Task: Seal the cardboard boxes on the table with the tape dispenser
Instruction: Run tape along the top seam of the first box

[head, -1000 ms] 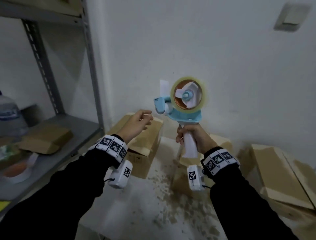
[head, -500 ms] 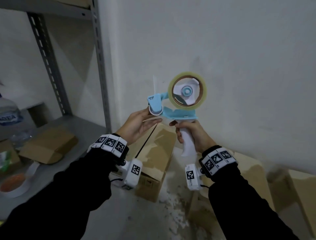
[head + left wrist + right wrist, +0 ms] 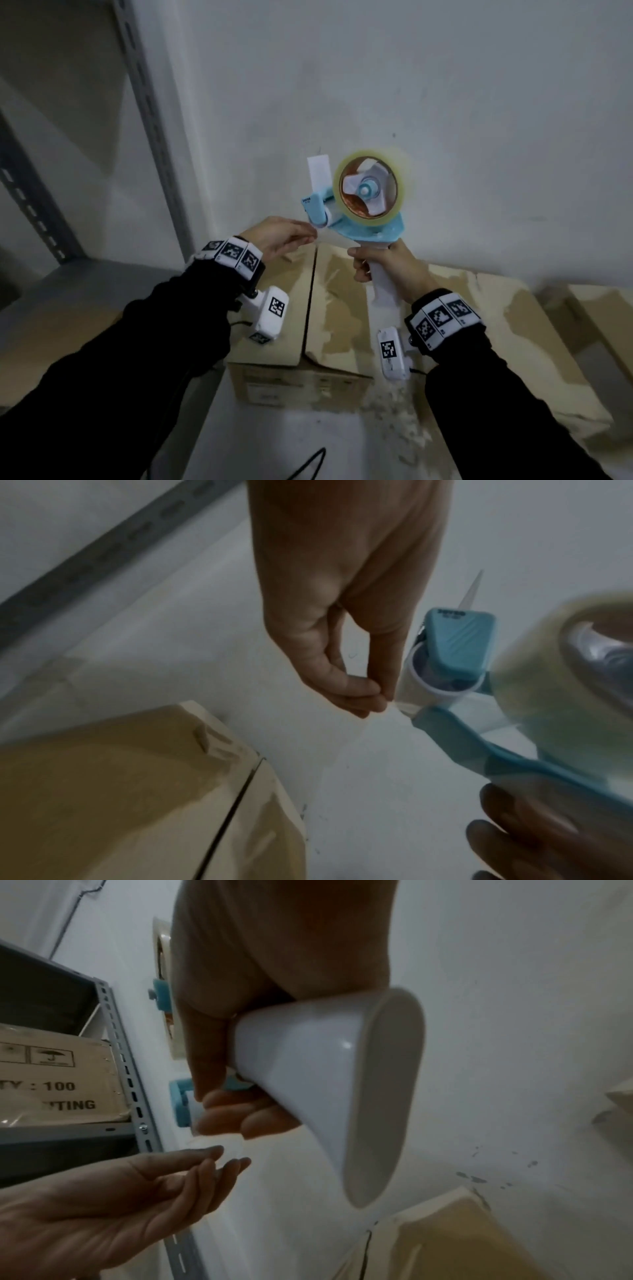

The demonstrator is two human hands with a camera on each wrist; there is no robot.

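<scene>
right hand (image 3: pixel 387 265) grips the tape dispenser (image 3: pixel 363 202); left hand (image 3: pixel 281 236) seemingly pinches the tape end (image 3: pixel 399 710), freeing it; next, stick it onto the cardboard box (image 3: pixel 308 308).

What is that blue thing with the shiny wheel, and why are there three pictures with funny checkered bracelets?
These are a person's two hands, not a machine. The checkered bands are wristbands, and small cameras hang at the wrists. One picture comes from a camera on the person's head, the other two from the wrists, looking along the fingers.

The right hand grips the white handle of the blue plastic tape dispenser, which carries a roll of clear tape. The left hand pinches the loose tape end at the dispenser's roller.

Below the hands, brown cardboard boxes sit on a pale table. The nearest box's top flaps meet at a dark seam with no tape over it yet. A grey metal shelf post stands to the left.
</scene>
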